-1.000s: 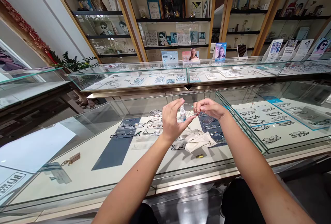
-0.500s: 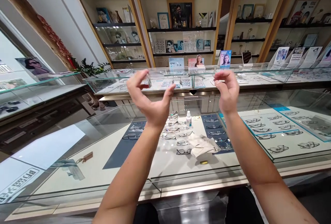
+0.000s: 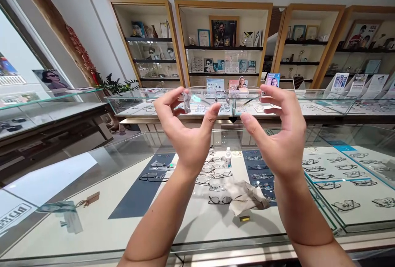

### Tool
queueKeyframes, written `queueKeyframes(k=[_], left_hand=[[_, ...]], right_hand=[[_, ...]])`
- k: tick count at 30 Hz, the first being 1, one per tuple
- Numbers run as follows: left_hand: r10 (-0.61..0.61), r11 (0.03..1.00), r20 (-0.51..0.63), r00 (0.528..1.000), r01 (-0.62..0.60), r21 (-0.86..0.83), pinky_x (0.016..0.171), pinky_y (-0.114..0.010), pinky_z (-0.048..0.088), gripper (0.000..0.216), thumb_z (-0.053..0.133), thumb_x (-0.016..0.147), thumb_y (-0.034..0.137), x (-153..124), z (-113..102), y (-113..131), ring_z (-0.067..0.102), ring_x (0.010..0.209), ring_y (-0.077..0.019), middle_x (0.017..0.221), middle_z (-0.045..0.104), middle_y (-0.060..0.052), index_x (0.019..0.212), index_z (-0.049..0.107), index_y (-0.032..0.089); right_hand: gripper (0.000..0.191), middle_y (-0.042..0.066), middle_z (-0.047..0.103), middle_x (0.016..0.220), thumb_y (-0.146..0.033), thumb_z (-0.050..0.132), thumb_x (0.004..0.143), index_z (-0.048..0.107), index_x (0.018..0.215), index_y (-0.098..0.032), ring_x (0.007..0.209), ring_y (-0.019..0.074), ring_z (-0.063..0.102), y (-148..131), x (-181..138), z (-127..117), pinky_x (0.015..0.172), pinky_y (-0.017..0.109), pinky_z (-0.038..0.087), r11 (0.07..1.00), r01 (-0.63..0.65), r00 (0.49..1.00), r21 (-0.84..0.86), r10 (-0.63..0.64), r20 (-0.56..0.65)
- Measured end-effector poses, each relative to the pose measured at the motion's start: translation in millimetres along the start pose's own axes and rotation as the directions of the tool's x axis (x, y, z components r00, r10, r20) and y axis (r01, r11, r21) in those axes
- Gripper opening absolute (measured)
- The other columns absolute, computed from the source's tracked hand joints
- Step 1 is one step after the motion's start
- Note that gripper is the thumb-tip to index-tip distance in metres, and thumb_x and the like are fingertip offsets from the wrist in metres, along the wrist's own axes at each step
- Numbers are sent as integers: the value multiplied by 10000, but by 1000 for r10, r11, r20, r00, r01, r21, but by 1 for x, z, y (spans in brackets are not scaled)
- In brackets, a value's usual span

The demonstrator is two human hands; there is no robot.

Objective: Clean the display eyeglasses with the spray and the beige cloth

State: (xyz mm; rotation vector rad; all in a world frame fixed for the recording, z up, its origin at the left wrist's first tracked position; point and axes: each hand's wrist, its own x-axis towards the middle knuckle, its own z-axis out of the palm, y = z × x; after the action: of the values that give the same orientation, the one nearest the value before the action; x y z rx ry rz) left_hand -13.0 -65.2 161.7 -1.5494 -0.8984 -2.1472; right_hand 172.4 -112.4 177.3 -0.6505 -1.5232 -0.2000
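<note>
1. Glass-topped, pale-lined display case: below raised, thin-rimmed, clear-lensed eyeglasses.
2. Left hand: holds one end, thumb spread wide.
3. Right hand: holds opposite end, thumb apart.

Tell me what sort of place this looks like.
Probably an optical shop: rows of eyeglasses lie inside a glass display counter, a sunglasses poster stands at the left, and eyewear pictures sit on shelves behind.

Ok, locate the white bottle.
In the head view, the white bottle stands just right of centre on the glass display case, beyond the crumpled cream cloth.
</note>
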Motion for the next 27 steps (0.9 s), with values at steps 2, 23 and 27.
queueKeyframes(k=[2,23,27], left_hand=[[-24,1000,8,1000,24,-14,1135,-515,560,710,776,957,728,0,-1,1,643,1310,-321,1385,600,-118,1441,522,275],[-35,999,187,982,29,35,889,-430,640,531,808,970,649,15,-21,11,758,1102,-281,1269,753,-91,1305,685,256],[-64,998,163,984,59,36,889,-482,639,500,868,924,630,17,-22,14,754,1087,-298,1243,758,-82,1262,724,291]], right_hand=[[449,73,709,1391,-389,803,996,674,1421,-325,1229,312,711,0,1,0,1053,562,628,1000,-5,1000,-7,5,-24],[344,52,769,1268,-458,777,1032,736,1355,-349,1140,269,748,14,6,-1,976,477,666,997,-37,998,-64,33,-61],[372,52,763,1241,-475,796,1018,736,1358,-339,1088,254,749,19,4,0,950,460,668,996,-84,996,3,84,-43]])
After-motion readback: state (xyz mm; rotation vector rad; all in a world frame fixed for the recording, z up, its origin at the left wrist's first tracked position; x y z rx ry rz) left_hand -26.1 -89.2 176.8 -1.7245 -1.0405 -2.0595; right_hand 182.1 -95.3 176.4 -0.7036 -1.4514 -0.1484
